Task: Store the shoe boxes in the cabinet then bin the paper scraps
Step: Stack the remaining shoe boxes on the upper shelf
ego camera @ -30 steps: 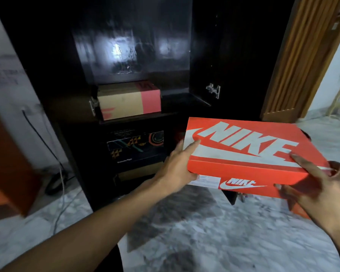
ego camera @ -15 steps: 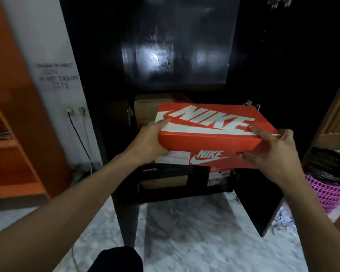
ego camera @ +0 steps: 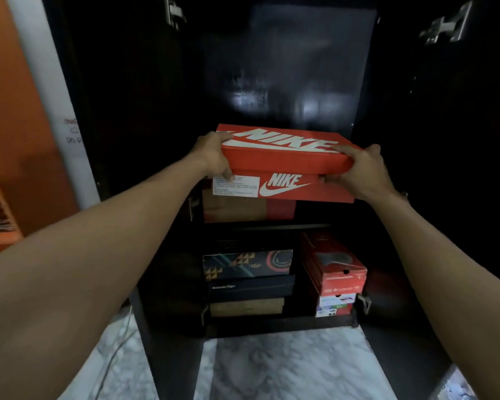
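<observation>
An orange Nike shoe box with white lettering is held in front of the upper shelf of the black cabinet. My left hand grips its left end, thumb on the lid and fingers underneath. At the opposite end my right hand grips the box the same way. The box sits just above a brown and red shoe box on that shelf; I cannot tell whether they touch.
The lower shelf holds a stack of dark and brown boxes on the left and red boxes on the right. Both cabinet doors stand open, hinges showing. An orange shelf unit stands at left. Marble floor lies below.
Both hands have carried the Nike box forward and up to the upper shelf, over the brown and red box. The view has closed in on the cabinet.
</observation>
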